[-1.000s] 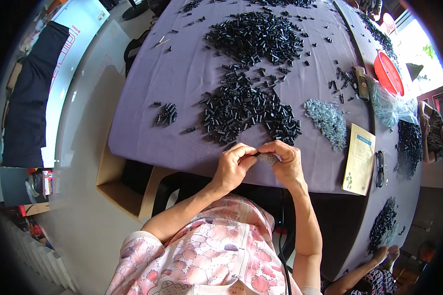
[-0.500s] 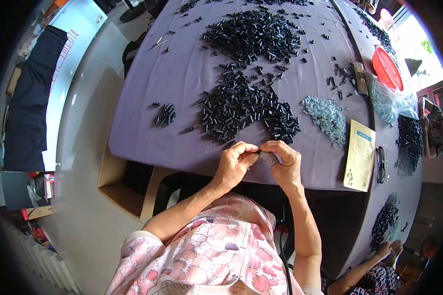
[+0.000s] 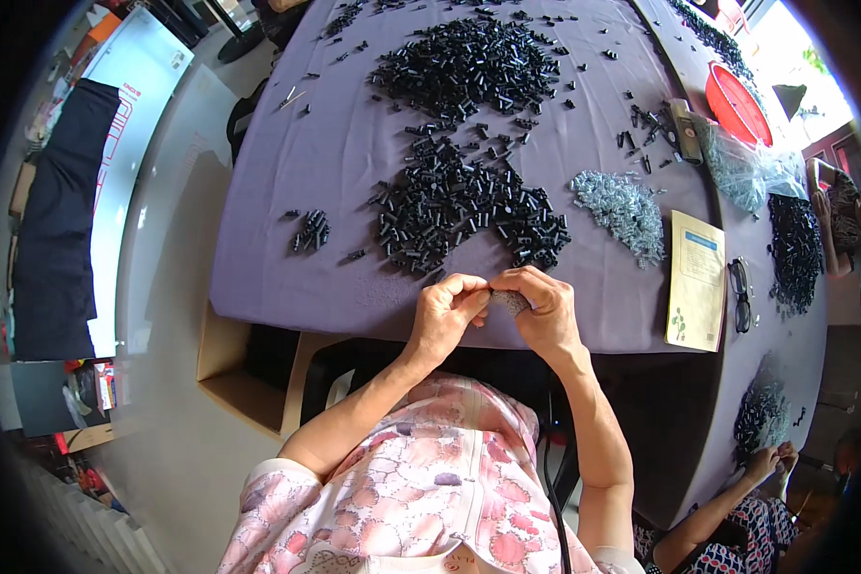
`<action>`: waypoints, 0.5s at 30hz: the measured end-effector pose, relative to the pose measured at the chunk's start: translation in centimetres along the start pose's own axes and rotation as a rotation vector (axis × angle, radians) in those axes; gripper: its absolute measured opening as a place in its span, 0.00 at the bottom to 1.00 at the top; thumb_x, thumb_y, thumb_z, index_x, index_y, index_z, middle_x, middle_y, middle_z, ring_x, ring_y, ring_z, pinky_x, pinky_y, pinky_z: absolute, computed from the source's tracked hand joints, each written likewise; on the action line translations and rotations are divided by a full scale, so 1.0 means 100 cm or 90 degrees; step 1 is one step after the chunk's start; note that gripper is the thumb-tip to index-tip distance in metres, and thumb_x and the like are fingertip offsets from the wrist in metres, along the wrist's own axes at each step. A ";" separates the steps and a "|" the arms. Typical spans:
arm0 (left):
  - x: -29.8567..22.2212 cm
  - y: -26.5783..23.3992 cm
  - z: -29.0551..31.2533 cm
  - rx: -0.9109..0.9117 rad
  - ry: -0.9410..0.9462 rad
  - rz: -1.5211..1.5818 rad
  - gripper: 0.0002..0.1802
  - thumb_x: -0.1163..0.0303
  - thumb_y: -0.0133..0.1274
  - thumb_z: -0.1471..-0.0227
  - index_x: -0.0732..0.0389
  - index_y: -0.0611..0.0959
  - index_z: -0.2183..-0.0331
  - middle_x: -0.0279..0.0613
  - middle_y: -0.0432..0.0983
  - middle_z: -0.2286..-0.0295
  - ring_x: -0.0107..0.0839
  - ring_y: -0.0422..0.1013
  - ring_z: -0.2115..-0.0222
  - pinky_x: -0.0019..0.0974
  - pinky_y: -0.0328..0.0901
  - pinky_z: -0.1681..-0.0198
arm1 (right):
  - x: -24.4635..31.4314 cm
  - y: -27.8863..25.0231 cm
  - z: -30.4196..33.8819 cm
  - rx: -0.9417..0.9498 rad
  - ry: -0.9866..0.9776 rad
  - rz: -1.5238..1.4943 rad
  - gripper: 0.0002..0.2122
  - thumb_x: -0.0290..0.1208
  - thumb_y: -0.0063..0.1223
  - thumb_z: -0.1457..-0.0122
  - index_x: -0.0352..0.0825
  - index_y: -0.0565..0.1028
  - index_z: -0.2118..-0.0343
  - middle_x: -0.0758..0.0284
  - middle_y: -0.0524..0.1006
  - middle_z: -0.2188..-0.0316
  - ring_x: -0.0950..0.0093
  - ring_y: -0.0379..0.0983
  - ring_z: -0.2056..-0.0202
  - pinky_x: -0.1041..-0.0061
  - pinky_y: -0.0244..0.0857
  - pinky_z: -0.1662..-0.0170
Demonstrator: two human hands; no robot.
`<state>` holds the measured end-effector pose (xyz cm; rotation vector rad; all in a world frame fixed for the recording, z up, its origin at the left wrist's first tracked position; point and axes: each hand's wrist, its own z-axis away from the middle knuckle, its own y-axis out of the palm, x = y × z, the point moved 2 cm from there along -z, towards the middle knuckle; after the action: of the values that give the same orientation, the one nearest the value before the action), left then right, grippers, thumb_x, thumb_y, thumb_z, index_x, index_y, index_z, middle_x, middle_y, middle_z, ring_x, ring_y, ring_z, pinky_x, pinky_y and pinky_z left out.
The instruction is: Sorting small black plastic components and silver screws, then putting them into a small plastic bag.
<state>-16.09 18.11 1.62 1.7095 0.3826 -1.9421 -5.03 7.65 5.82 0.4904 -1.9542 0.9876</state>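
My left hand (image 3: 443, 316) and my right hand (image 3: 549, 314) meet at the table's near edge, thumbs and fingertips pinched together. Between the left fingertips a dark bit shows, probably one of the small black tubular pieces, mostly covered by the fingers. Curled in my right hand is a pale grey, speckled clump of small bits (image 3: 512, 302), partly hidden by the fingers. Just beyond my hands lies a heap of small black tubular pieces (image 3: 450, 210), joined to a larger black heap (image 3: 469, 67) farther off. To the right is a pile of small clear pieces (image 3: 624, 215).
A lilac cloth (image 3: 287, 277) covers the table. At right lie a yellow booklet (image 3: 695, 282), eyeglasses (image 3: 740, 295), a clear plastic bag (image 3: 737, 172) and a red basket (image 3: 737, 103). Another person's hands (image 3: 775, 461) work beside a black pile. An open cardboard box (image 3: 244, 407) stands below left.
The whole view has shifted slightly, with the table's things higher and farther left. My hands stay pinched together, and the dark bit between them is now more covered.
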 end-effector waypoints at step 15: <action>-0.008 0.005 -0.004 0.012 -0.131 0.132 0.07 0.70 0.51 0.46 0.64 0.77 0.68 0.33 0.73 0.78 0.19 0.68 0.79 0.23 0.64 0.76 | -0.022 0.008 0.016 -0.039 0.127 -0.282 0.14 0.12 0.50 0.52 0.30 0.73 0.60 0.67 0.73 0.66 0.79 0.71 0.66 0.82 0.66 0.61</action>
<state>-15.42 18.12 2.39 1.4778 0.1067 -1.9487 -5.15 6.81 3.09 0.7226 -1.5987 0.6626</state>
